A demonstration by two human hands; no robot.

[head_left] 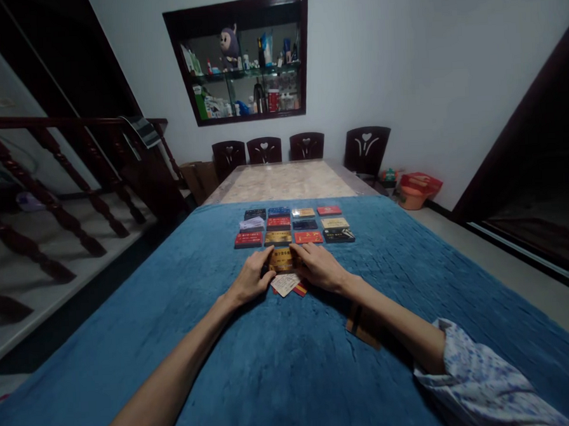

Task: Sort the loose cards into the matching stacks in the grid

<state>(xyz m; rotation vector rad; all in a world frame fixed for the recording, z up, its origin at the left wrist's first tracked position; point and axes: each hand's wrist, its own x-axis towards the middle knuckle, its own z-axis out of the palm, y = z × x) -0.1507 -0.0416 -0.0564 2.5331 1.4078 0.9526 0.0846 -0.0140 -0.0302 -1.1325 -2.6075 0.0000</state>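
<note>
My left hand [250, 277] grips the left edge of a gold card [282, 259], which may be the top of a small stack; its thumb and fingers are closed there. On the card's right edge my right hand [323, 267] is closed in the same way. Under its near side lie a pale printed card [286, 284] and a red and yellow card [300, 290], fanned out. Just beyond my hands, several card stacks stand in rows, among them a gold stack [278, 238], an orange stack [308, 237], a dark red stack [248, 239] and a black stack [339, 235].
A blue cloth [255, 380] covers the near part of the long table. A brown flat item [363, 326] lies by my right forearm. Dark chairs [367, 150] line the far end. A wooden railing [60, 225] stands left, a red-lined bin [414, 193] right.
</note>
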